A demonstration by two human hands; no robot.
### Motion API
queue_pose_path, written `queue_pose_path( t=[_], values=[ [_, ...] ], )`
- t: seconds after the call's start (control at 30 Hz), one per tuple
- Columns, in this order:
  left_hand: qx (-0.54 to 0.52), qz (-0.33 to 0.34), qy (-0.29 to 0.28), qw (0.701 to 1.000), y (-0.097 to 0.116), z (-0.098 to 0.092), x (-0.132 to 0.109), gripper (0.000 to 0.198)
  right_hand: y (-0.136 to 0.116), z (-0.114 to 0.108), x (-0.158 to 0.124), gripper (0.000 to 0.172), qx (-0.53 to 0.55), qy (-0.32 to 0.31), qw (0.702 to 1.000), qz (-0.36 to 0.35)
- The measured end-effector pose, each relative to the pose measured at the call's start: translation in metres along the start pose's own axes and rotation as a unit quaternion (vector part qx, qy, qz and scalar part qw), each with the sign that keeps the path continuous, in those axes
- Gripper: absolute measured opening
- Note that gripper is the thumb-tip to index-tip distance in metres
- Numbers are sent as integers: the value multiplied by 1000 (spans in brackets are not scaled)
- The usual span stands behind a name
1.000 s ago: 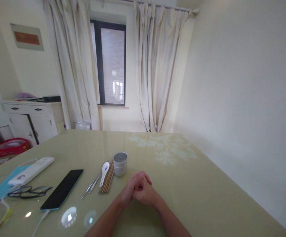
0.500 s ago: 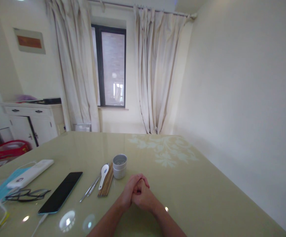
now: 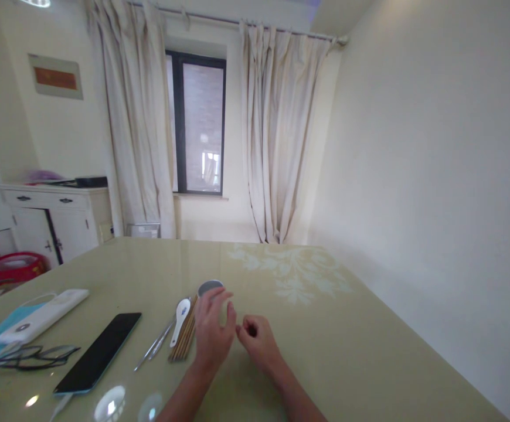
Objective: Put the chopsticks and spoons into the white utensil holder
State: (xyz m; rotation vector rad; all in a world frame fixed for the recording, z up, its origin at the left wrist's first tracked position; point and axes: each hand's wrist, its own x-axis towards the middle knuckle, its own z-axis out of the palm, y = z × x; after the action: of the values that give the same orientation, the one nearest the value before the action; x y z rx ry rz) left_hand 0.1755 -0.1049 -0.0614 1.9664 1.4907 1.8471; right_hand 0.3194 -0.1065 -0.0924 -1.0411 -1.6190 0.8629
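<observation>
My left hand [image 3: 213, 331] is raised with its fingers apart and nothing in it, in front of a grey cup [image 3: 207, 287]. The hand hides most of the cup; I cannot tell whether they touch. My right hand [image 3: 260, 344] is curled into a loose fist just right of it, with nothing showing inside. Left of my left hand lie a bundle of wooden chopsticks [image 3: 183, 339], a white spoon [image 3: 180, 321] with a blue mark, and thin metal utensils [image 3: 155, 344].
Farther left on the glossy table [image 3: 316, 363] are a black phone [image 3: 99, 354] on a cable, folded glasses [image 3: 37, 356], a white power bank [image 3: 44, 316] and a blue face mask [image 3: 4, 335]. A wall [image 3: 435, 176] borders the right side.
My hands were clasped together and have come apart. The left has opened and moved up and left toward the cup; the right stays curled near the same spot. The view has shifted slightly.
</observation>
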Motion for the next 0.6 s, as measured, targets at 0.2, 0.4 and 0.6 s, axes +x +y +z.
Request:
queue_pose_path(
  t=[0.2,0.4,0.6],
  values=[
    [157,-90,-12,983,-43,-9,22,78,-7,-13,7,35,32,117,993,2],
    [-38,-187,-138,972,-42,-5,15,95,-14,-23,10,75,73,95,990,78],
    [-291,-139,-369,871,-14,10,-8,109,-28,-71,15,77,41,-129,988,69]
  ],
)
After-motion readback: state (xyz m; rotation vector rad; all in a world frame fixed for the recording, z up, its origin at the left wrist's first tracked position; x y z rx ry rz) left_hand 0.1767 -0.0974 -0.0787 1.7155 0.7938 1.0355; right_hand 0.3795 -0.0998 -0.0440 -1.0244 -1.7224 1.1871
